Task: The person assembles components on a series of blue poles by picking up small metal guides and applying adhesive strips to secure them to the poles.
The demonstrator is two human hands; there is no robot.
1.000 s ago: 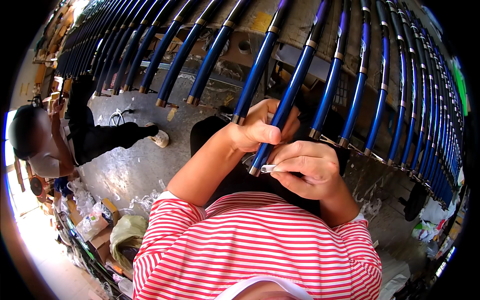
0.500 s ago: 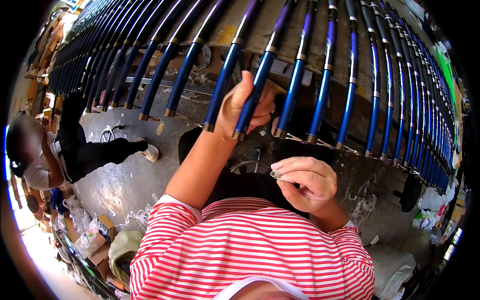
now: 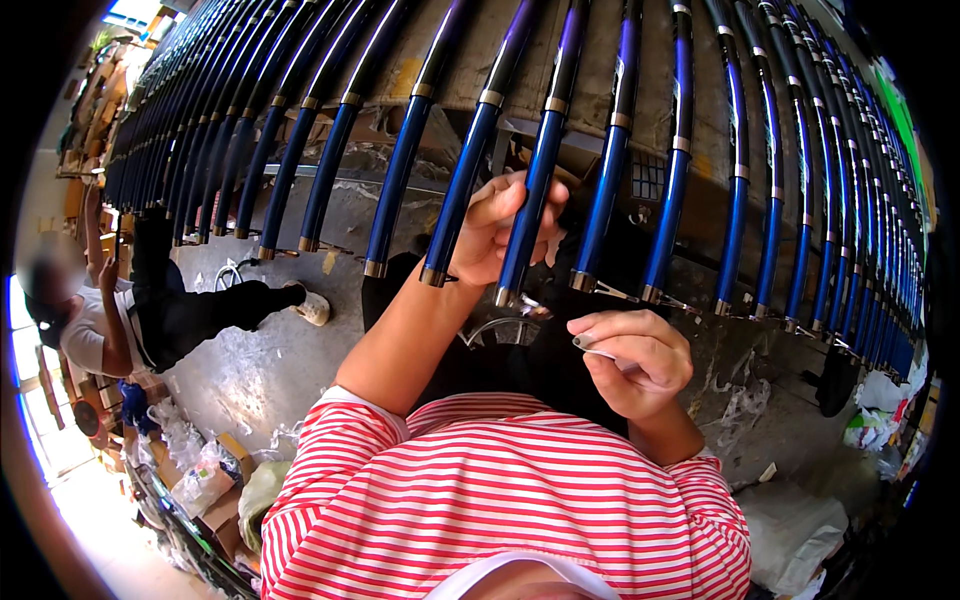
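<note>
Blue fishing rods lie side by side in a long row, their capped ends pointing toward me. My left hand [image 3: 500, 235] is closed around one fishing rod [image 3: 525, 235], with the thumb on its left side and the fingers partly hidden behind it. This rod's end sticks out a little nearer to me than its neighbours'. To the right and below, my right hand [image 3: 645, 365] pinches a small, flat, pale piece [image 3: 598, 352] with a dark tip, too small to name. It stays clear of the rods.
The rods rest on a worn brown table [image 3: 590, 80]. At the left, another person [image 3: 100, 325] has an arm raised beside the row. Cardboard boxes and plastic bags [image 3: 205, 485] sit at the lower left. Plastic scraps litter the grey floor [image 3: 240, 390]; a pale sack [image 3: 795, 530] lies lower right.
My left hand has gone from one rod to its neighbour on the right. My right hand has shifted slightly right, keeping its pinch. The other person's arm has risen.
</note>
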